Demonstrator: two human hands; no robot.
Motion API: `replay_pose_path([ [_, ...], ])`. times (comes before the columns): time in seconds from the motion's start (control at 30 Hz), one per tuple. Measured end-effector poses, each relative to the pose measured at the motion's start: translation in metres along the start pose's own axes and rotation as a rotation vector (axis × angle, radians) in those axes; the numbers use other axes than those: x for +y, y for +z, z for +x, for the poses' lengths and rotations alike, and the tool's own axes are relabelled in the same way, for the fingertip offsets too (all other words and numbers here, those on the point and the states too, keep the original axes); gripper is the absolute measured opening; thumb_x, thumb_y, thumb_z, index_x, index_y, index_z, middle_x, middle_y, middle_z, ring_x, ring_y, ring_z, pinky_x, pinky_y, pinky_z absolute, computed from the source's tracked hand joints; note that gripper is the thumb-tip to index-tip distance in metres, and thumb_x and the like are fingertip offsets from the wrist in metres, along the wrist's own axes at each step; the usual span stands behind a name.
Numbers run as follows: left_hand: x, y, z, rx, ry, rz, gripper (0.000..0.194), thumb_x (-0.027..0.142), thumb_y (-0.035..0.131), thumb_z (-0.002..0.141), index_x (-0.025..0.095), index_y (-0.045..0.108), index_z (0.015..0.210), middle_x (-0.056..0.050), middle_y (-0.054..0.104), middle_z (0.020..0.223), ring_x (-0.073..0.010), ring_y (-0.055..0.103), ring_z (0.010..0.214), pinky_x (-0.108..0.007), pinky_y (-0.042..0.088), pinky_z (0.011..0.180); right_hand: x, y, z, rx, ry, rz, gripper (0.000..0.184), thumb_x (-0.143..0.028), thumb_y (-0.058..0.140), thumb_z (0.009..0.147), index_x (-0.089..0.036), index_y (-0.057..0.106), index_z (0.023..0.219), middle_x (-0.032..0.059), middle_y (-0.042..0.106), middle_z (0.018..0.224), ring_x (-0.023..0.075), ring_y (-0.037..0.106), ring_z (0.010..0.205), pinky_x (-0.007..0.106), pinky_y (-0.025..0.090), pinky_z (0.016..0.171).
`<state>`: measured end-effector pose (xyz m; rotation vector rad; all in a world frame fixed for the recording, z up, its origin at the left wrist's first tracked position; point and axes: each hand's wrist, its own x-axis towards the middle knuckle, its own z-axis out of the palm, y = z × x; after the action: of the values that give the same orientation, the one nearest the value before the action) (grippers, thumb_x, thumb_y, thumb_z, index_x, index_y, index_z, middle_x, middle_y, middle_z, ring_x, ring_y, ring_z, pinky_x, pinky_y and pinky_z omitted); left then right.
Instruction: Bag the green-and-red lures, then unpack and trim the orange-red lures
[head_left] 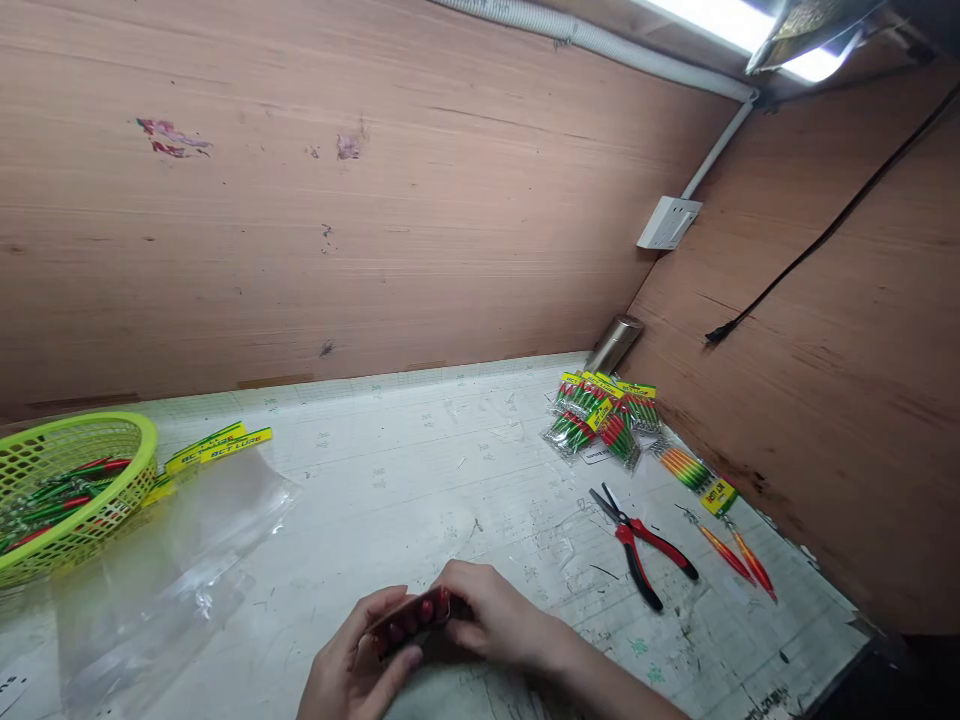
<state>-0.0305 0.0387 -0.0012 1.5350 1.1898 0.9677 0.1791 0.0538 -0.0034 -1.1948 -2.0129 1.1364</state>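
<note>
The left hand is best kept steady as a support: its fingers curl partly closed around the left end of the row of red pieces, thumb low along the near side. The row lies between both hands above the near part of the table, rising slightly rightward; light, even pressure should keep it aligned. The right hand grips the right end, fingers bent, forearm slanting in from the lower right, left of the red-and-black pliers.

left: basket | front: held item | right: pliers | behind pliers: packets | behind packets: cylinder
</note>
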Motion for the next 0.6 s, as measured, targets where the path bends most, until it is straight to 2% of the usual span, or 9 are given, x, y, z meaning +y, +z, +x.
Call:
replay_pose_path([
  [0.1,0.004,0.009,0.001,-0.026,-0.039,-0.049,0.034,0.053,0.065,0.08,0.025,0.072,0.099,-0.005,0.075,0.094,-0.0225,0.072,0.084,-0.027,0.06,0.075,0.003,0.004,0.001,0.017,0.015,0.028,0.032,-0.004,0.057,0.064,-0.021,0.063,0.09,-0.0008,0.061,0.083,0.0135,0.055,0.072,0.021,0.043,0.065],
  [0.2,0.003,-0.002,0.006,-0.101,-0.005,0.024,0.034,0.051,0.063,0.081,0.024,0.071,0.101,-0.007,0.075,0.099,-0.0237,0.071,0.089,-0.029,0.059,0.077,0.008,0.01,0.0,0.063,0.02,0.068,0.026,-0.005,0.057,0.064,-0.021,0.061,0.085,-0.001,0.06,0.08,0.0142,0.055,0.072,0.022,0.043,0.064],
  [0.27,0.001,-0.024,0.012,0.011,0.026,0.131,0.045,0.052,0.064,0.079,0.023,0.065,0.114,-0.01,0.071,0.114,-0.0269,0.067,0.105,-0.036,0.056,0.089,0.011,0.013,-0.001,0.097,0.012,0.101,0.017,-0.009,0.056,0.069,-0.02,0.059,0.081,0.0006,0.059,0.078,0.0162,0.055,0.073,0.025,0.043,0.065],
  [0.33,-0.002,-0.057,0.017,0.244,-0.028,0.324,0.052,0.055,0.053,0.083,0.019,0.059,0.122,-0.014,0.064,0.125,-0.0288,0.06,0.116,-0.043,0.049,0.099,0.014,0.014,-0.002,0.106,-0.009,0.14,0.005,-0.018,0.054,0.078,-0.019,0.059,0.081,0.0031,0.059,0.078,0.0179,0.056,0.073,0.028,0.043,0.065],
  [0.4,-0.006,-0.094,0.02,0.485,-0.202,0.605,0.058,0.052,0.043,0.086,0.012,0.053,0.126,-0.019,0.057,0.132,-0.0307,0.053,0.124,-0.046,0.042,0.105,0.017,0.015,-0.001,0.116,-0.022,0.203,0.012,-0.027,0.052,0.086,-0.019,0.06,0.084,0.006,0.062,0.083,0.0195,0.058,0.075,0.03,0.046,0.067],
  [0.43,-0.009,-0.11,0.019,0.551,-0.303,0.743,0.062,0.05,0.042,0.086,0.008,0.049,0.131,-0.022,0.051,0.138,-0.0326,0.045,0.131,-0.048,0.037,0.109,0.019,0.015,0.0,0.126,-0.014,0.247,0.015,-0.03,0.052,0.088,-0.019,0.062,0.088,0.0075,0.064,0.088,0.0205,0.061,0.078,0.031,0.048,0.071],
  [0.47,-0.013,-0.123,0.017,0.595,-0.374,0.822,0.065,0.047,0.045,0.084,0.005,0.047,0.133,-0.025,0.044,0.144,-0.0359,0.037,0.137,-0.052,0.031,0.112,0.02,0.016,0.001,0.14,0.0,0.295,0.017,-0.032,0.054,0.088,-0.019,0.064,0.092,0.0088,0.066,0.093,0.0217,0.063,0.084,0.032,0.05,0.075],
  [0.53,-0.02,-0.14,0.012,0.611,-0.474,0.9,0.069,0.043,0.051,0.08,0.002,0.046,0.135,-0.028,0.035,0.149,-0.0413,0.027,0.141,-0.058,0.022,0.113,0.022,0.018,0.002,0.175,0.05,0.384,0.025,-0.038,0.059,0.087,-0.02,0.066,0.102,0.0107,0.069,0.101,0.0241,0.065,0.092,0.034,0.052,0.082],
  [0.6,-0.026,-0.146,0.009,0.598,-0.515,0.915,0.065,0.042,0.054,0.078,0.005,0.051,0.132,-0.027,0.036,0.15,-0.0435,0.027,0.14,-0.06,0.022,0.111,0.024,0.021,0.001,0.207,0.1,0.431,0.035,-0.045,0.062,0.084,-0.019,0.066,0.108,0.012,0.07,0.101,0.0257,0.067,0.093,0.035,0.055,0.083],
])
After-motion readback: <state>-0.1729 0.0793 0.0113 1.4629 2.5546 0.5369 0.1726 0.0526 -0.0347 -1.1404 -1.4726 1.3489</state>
